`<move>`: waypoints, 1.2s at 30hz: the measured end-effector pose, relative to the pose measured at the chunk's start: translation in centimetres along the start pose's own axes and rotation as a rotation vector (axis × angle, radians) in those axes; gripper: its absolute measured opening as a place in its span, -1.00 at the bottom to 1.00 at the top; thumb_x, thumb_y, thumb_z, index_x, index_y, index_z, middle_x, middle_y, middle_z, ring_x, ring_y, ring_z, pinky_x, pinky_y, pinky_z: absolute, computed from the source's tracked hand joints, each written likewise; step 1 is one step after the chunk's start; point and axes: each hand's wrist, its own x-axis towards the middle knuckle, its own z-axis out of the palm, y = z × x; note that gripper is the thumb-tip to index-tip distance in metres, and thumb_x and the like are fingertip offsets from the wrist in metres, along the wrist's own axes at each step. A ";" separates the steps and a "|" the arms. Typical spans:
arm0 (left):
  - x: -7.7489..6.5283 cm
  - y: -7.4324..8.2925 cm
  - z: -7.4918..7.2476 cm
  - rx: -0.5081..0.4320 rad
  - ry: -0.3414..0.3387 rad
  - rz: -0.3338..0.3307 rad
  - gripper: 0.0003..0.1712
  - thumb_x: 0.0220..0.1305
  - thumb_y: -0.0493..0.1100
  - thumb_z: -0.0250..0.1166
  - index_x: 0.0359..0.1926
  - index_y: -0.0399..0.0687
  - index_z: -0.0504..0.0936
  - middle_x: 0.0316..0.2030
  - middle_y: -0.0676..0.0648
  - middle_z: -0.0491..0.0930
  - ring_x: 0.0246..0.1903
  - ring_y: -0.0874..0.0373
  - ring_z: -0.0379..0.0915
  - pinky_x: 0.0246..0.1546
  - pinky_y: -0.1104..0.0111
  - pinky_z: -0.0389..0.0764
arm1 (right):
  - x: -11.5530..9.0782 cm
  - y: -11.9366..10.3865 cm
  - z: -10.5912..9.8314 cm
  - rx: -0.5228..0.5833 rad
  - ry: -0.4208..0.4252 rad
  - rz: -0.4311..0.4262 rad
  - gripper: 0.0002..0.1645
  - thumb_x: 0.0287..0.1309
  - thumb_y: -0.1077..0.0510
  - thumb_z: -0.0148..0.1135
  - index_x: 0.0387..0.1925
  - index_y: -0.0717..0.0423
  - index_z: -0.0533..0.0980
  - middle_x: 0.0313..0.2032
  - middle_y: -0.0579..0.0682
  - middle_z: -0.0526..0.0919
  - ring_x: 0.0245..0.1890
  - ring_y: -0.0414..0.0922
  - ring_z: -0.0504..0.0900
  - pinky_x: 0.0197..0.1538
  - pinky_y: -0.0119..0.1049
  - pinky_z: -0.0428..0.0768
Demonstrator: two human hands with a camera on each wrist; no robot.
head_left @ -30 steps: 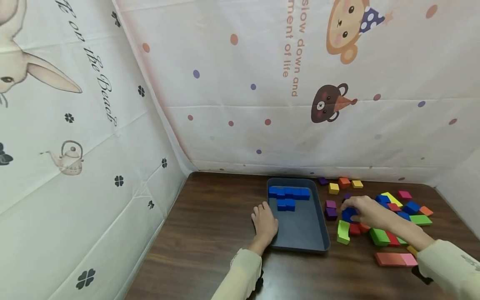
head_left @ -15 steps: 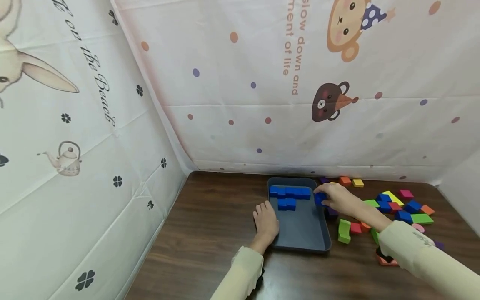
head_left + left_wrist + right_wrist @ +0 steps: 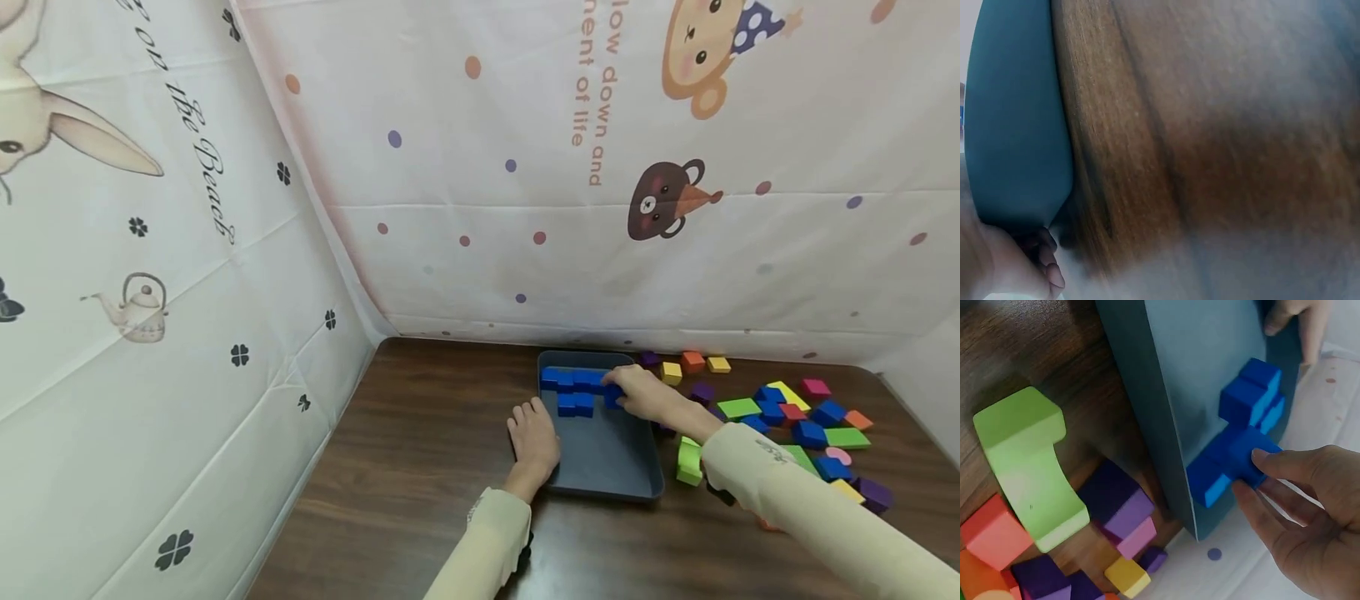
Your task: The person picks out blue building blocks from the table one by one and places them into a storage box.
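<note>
A dark grey-blue tray (image 3: 603, 462) stands on the brown table in the head view. Inside it, a row of blue blocks (image 3: 567, 381) runs along the far side, with a shorter blue pair (image 3: 575, 406) in front. My right hand (image 3: 643, 393) pinches another blue block (image 3: 1246, 455) between thumb and fingers, over the right end of that row; whether it touches the tray floor is hidden. My left hand (image 3: 536, 442) holds the tray's left side, fingers over the rim. In the left wrist view, curled fingers (image 3: 1047, 265) show beside the tray's outer wall (image 3: 1019, 119).
Right of the tray lie many loose coloured blocks, including a light green arched block (image 3: 688, 461), a yellow cube (image 3: 671, 372), an orange cube (image 3: 692, 362) and a purple block (image 3: 873, 495). A printed white cloth (image 3: 450, 275) rises behind the table.
My right hand has carried the blue block left from the loose pile, across the tray's right rim, to the blue row. My left hand has stayed at the tray's left side.
</note>
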 end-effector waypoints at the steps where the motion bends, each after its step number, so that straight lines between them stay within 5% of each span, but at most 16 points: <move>1: -0.1 0.0 0.0 -0.005 0.004 -0.001 -0.44 0.16 -0.04 0.54 -0.01 -0.13 0.40 -0.15 -0.12 0.54 -0.16 0.01 0.33 -0.13 0.22 0.36 | 0.1 -0.1 0.2 -0.004 -0.008 0.006 -0.61 0.08 0.54 0.29 0.00 0.45 0.60 0.01 0.39 0.68 0.07 0.31 0.65 0.02 0.10 0.67; 14: -1.0 1.1 0.4 -0.023 0.046 0.026 -0.45 0.14 -0.05 0.54 -0.02 -0.12 0.41 -0.16 -0.10 0.55 -0.19 0.03 0.32 -0.19 0.24 0.33 | -0.3 0.3 2.0 -0.019 -0.047 0.081 -0.62 0.05 0.49 0.39 -0.03 0.40 0.63 -0.02 0.34 0.71 0.07 0.27 0.67 0.01 0.10 0.68; 26: 0.0 0.6 0.2 -0.066 0.039 0.011 -0.47 0.17 -0.10 0.51 0.01 -0.15 0.41 -0.13 -0.14 0.56 -0.14 -0.02 0.35 -0.13 0.17 0.37 | -0.8 0.6 0.7 -0.001 0.056 0.038 -0.59 0.11 0.44 0.38 0.04 0.36 0.60 -0.04 0.32 0.72 -0.03 0.18 0.72 -0.05 0.05 0.71; 36: 0.5 -0.5 0.2 -0.056 0.035 -0.016 -0.40 0.21 -0.12 0.47 0.15 -0.23 0.40 -0.03 -0.21 0.56 -0.01 -0.09 0.38 0.03 0.07 0.43 | -5.6 7.1 -1.9 -0.039 0.076 0.192 -0.79 0.17 0.35 0.33 -0.13 0.29 0.66 -0.22 0.20 0.74 -0.26 0.08 0.71 -0.25 0.01 0.69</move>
